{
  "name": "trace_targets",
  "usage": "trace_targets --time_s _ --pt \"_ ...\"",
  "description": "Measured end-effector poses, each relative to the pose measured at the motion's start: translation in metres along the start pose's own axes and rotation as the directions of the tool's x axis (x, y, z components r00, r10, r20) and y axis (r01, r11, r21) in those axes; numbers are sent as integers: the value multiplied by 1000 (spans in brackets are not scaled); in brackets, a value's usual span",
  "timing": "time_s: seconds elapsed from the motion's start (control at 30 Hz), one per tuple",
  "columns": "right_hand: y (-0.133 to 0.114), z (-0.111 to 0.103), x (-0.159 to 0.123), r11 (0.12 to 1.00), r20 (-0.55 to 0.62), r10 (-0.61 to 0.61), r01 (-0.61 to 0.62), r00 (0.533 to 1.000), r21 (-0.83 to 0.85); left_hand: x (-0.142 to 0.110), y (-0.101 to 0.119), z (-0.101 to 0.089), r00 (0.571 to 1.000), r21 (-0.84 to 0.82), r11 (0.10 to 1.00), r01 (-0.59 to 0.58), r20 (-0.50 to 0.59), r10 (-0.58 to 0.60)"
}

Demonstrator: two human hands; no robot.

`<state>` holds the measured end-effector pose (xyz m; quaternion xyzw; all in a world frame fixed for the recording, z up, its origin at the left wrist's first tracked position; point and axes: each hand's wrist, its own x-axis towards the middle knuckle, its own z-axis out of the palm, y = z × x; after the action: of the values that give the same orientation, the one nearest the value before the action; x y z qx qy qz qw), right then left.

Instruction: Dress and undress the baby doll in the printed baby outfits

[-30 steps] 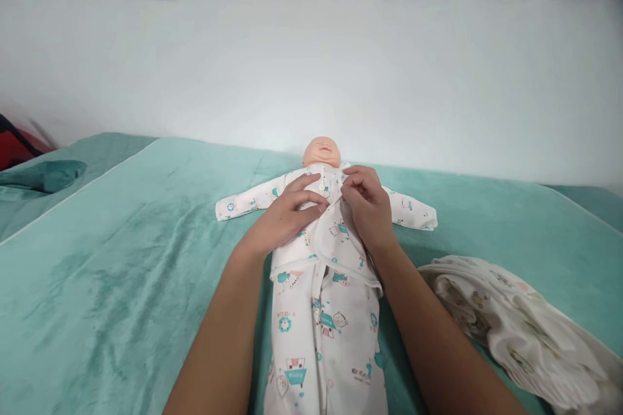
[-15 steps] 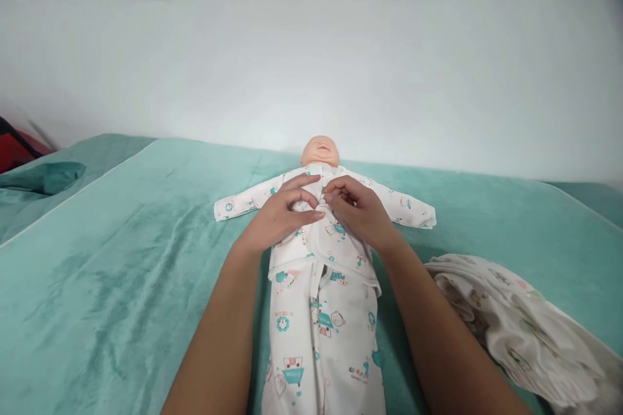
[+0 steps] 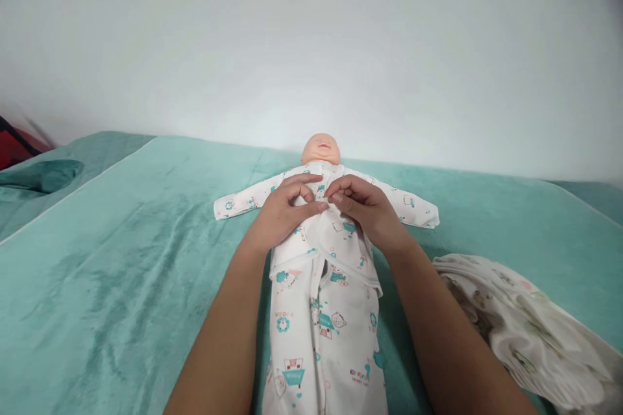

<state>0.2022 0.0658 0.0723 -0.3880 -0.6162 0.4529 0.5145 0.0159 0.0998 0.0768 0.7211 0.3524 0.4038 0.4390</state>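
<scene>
Your left hand [image 3: 287,211] rests half open on the white printed jacket [image 3: 318,240]; your right hand [image 3: 367,207] curls at its front (pinching cloth or not, I can't tell). Sleeves spread, it lies below the doll's head [image 3: 321,148].

Over the baby doll's [image 3: 321,150] jacket [image 3: 335,246], the left hand [image 3: 286,209] and right hand [image 3: 368,207] crowd the chest, leaving scant room between their fingertips. Left of the left forearm, broad teal bedspread [image 3: 121,259] offers open passage up to the outstretched sleeve; rightward, crumpled printed cloth [image 3: 535,337] obstructs the near side, and the white wall [image 3: 311,65] bounds the back.
</scene>
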Motion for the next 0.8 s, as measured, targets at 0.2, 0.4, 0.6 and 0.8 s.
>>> trace_targets --time_s 0.2,0.4,0.6,0.8 --pt "3 1 2 967 -281 11 62 960 248 1 -1 0 967 -381 924 14 -230 -110" --pt "10 4 6 977 -463 54 49 885 207 6 -6 -6 810 -445 887 122 -472 -348" --pt "16 3 11 999 -501 40 -21 865 45 7 -11 6 881 80 971 226 -441 -169" --pt "19 -9 13 910 -441 100 -262 892 -323 9 -26 -8 794 57 935 349 -549 -263"
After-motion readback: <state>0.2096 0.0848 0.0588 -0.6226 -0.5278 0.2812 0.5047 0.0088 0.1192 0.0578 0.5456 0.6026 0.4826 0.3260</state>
